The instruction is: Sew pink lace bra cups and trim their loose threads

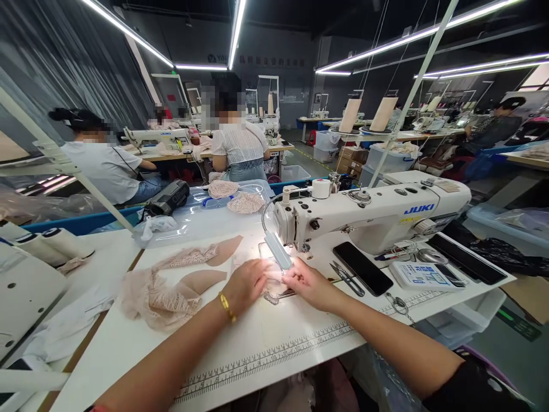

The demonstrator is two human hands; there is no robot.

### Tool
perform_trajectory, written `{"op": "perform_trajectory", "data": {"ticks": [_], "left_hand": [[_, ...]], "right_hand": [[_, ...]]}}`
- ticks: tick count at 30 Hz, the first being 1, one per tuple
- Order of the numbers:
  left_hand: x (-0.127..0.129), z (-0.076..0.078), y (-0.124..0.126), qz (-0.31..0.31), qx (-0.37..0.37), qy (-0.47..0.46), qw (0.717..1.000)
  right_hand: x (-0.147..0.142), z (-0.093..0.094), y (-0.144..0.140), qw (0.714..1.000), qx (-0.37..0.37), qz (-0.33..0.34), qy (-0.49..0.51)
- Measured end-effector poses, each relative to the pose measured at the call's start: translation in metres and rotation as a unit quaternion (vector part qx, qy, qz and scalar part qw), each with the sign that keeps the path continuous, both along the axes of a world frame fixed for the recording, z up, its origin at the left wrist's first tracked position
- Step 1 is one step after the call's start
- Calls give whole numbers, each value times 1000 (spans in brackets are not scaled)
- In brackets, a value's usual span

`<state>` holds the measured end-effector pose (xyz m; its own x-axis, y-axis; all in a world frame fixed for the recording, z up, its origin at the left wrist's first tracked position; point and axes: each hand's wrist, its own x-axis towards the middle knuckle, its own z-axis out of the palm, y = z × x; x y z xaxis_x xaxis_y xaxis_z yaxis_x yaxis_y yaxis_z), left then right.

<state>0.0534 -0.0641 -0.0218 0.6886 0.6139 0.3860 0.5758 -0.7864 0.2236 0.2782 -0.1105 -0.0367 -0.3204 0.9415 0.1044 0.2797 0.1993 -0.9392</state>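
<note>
Head view: the left hand (246, 284) and right hand (309, 284) lie flat, fingers spread, pressing lace (274, 289) between them under the machine (369, 214) near the table (274, 349) front edge. Lamp glare washes out the lace there.

A dim workshop with dark walls and ceiling, lit by long white tube lights (128, 35) running far into the room. Rows of white sewing tables (240, 153) stand at the far left, people seated at them. At the left hangs grey plastic sheeting (64, 63). Grey floor (309, 163) with storage bins (295, 171) and cardboard boxes (349, 160) at far centre
</note>
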Motion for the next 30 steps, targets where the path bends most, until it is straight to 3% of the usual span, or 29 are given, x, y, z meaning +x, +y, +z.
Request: {"op": "perform_trajectory", "data": {"ticks": [2,4,7,10,12,13,14,15,16,17,18,20,22,24,28,29,30], "left_hand": [[-17,1,-20,-29,-18,-24,999],[-40,2,-35,-22,-48,-38,998],[-78,7,-50,105,-96,-66,988],[-98,15,-77,253,-117,-193,941],[-90,18,-106,254,-212,-310,891],[-80,17,-121,182,-341,-343,856],[-68,16,-134,87,-490,-362,789],[-55,14,-144,20,-611,-385,691],[-42,12,-150,8,-684,-421,596],[-31,11,-153,32,-702,-481,524],[-22,10,-151,57,-683,-546,483],[-12,12,-141,106,-613,-638,454],[-9,16,-128,121,-567,-671,462],[-9,20,-121,113,-574,-671,455],[-5,26,-121,90,-657,-663,349],[-3,26,-122,81,-662,-664,339],[-1,26,-124,72,-655,-667,349]], "right_hand": [[-18,6,-9,982,-124,15,141],[-35,12,-19,951,-181,6,251],[-54,22,-33,907,-216,-48,358],[-66,29,-44,873,-238,-84,418],[-73,32,-50,859,-242,-92,442],[-76,32,-54,854,-239,-95,452],[-78,33,-59,851,-234,-97,460],[-81,32,-66,850,-228,-99,465],[-82,32,-74,850,-220,-100,468],[-82,31,-83,853,-213,-101,466],[-81,29,-93,858,-208,-98,459],[-76,24,-109,876,-204,-81,430],[-68,19,-118,893,-205,-57,398],[-61,16,-118,903,-197,-57,377],[-53,11,-104,903,-163,-116,379],[-53,10,-102,902,-159,-124,382],[-53,9,-101,902,-156,-127,382]]}}
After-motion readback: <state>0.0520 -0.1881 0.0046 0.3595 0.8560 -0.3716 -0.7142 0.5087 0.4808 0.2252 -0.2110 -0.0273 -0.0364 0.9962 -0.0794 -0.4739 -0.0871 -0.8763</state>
